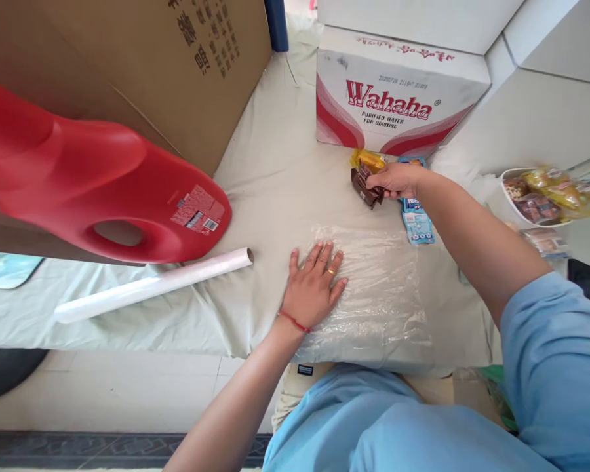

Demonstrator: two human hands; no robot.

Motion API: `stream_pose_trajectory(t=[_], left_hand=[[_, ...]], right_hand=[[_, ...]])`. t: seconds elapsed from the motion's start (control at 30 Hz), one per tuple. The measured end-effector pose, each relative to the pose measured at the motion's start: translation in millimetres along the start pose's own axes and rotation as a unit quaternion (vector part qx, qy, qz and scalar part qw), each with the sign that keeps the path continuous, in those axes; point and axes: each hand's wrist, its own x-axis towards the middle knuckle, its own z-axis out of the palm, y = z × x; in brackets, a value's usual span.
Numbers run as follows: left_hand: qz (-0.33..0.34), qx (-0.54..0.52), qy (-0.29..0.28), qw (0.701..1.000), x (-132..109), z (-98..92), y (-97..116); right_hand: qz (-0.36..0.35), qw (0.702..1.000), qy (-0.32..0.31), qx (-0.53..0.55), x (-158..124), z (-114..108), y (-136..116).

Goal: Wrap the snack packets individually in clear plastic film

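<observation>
My left hand lies flat with fingers spread, pressing the left edge of a clear plastic sheet onto the cloth-covered table. My right hand is closed on a dark brown snack packet, its fingers pinching the wrapper. Just behind that packet lies a yellow-wrapped snack. Blue snack packets rest below and behind my right wrist, partly covered by it. To the left of my left hand is a roll of clear film, lying at a slant.
A large red jug and a brown cardboard box fill the left side. At the back stands a white-and-red Wahaha carton. A white bowl of wrapped snacks and a dark phone are at the right.
</observation>
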Motion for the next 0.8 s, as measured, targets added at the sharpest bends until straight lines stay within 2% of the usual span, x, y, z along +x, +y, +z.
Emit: stream_pose_trajectory(t=[0.17,0.27,0.4,0.5,0.7,0.8], left_hand=[[0.000,0.006,0.006,1.000,0,0.4,0],[-0.001,0.008,0.004,1.000,0,0.3,0],[0.000,0.009,0.004,1.000,0,0.0,1],[0.001,0.004,0.006,1.000,0,-0.3,0],[0.002,-0.005,0.005,1.000,-1,-0.9,0],[0.005,-0.004,0.002,1.000,-1,-1.7,0]], right_hand=[[0.049,0.995,-0.066,0.049,-7,7,5],[0.062,0.997,-0.043,0.035,-6,8,12],[0.044,0.997,0.032,-0.050,-8,5,23],[0.015,0.987,0.072,-0.144,-14,8,23],[-0.008,0.971,0.022,-0.240,-23,28,4],[-0.028,0.962,0.024,-0.272,-23,31,-1]])
